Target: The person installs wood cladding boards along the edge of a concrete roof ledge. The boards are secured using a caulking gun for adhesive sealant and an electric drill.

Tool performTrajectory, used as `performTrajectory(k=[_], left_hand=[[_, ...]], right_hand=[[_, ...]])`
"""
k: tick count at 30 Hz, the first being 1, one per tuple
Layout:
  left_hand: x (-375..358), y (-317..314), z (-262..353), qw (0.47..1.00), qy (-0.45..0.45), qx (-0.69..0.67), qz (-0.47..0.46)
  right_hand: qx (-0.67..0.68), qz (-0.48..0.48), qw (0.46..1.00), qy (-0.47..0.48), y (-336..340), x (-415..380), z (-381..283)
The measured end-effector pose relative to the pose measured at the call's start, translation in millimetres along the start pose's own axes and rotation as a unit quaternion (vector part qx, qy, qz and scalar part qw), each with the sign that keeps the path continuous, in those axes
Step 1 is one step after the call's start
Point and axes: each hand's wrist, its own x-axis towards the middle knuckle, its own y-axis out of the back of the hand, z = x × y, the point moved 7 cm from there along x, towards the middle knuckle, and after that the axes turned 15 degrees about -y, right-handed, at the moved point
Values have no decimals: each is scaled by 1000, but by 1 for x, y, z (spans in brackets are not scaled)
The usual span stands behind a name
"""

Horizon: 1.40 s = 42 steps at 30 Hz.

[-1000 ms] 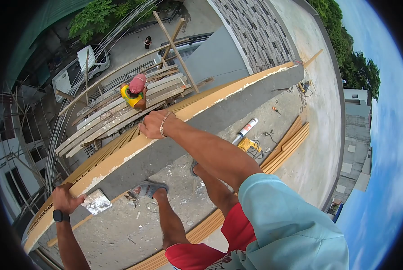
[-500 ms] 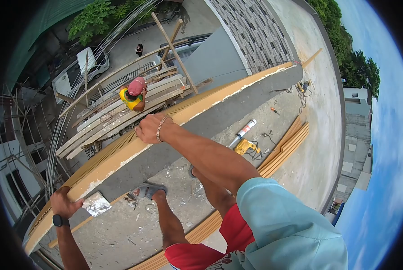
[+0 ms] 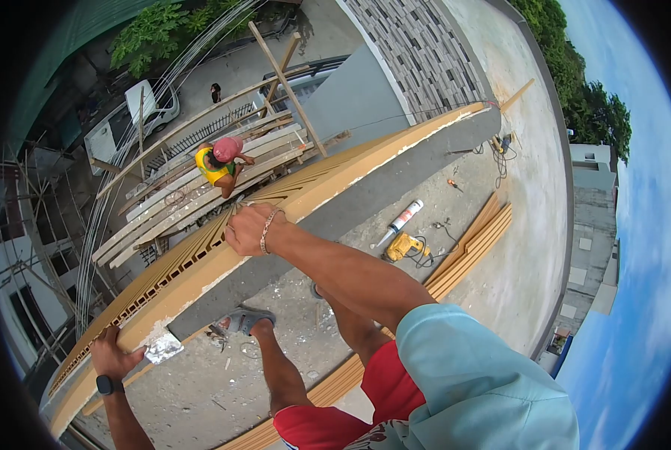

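Observation:
A long tan ledge with slatted panelling on its outer face (image 3: 328, 187) runs diagonally across the view. My right hand (image 3: 251, 228), wearing a chain bracelet, is wrapped over the ledge's outer edge near the middle. Lower left, my left hand (image 3: 115, 354), with a dark watch at the wrist, grips the same edge, thumb on the near side. Beside that thumb lies a whitish, paint-stained plate (image 3: 163, 348). The fingertips of both hands are partly hidden over the far side.
A co-worker in a pink cap (image 3: 220, 163) is on plank scaffolding (image 3: 275, 142) below the ledge. On the concrete floor are a sealant tube (image 3: 406, 216), a yellow power tool (image 3: 404, 246) and slatted strips (image 3: 474, 247). A drop lies beyond the ledge.
The slatted panelling has shifted, showing its hollow end beside my hands. Both hands have moved slightly down in view, still on the edge. The co-worker's arms now reach toward the ledge.

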Motion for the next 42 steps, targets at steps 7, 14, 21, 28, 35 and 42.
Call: performTrajectory(k=[7,14,21,28,35,42], left_hand=[[5,2,-2,1000,-2,-9,-24],[9,6,-10,999,-1,-34,-6],[15,3,-19,998,13,-60,-19],[13,-5,-30,998,6,-54,-29],[14,-5,-14,997,27,-69,-31],[13,-7,-4,995,38,-77,-44]], right_hand=[[-7,-33,999,-9,0,4,-2],[-20,-78,997,-22,7,4,-5],[-7,-84,996,-19,7,10,-5],[1,-68,998,-12,8,11,-4],[-5,-108,994,-28,3,7,-2],[13,-45,999,-17,-4,9,1]])
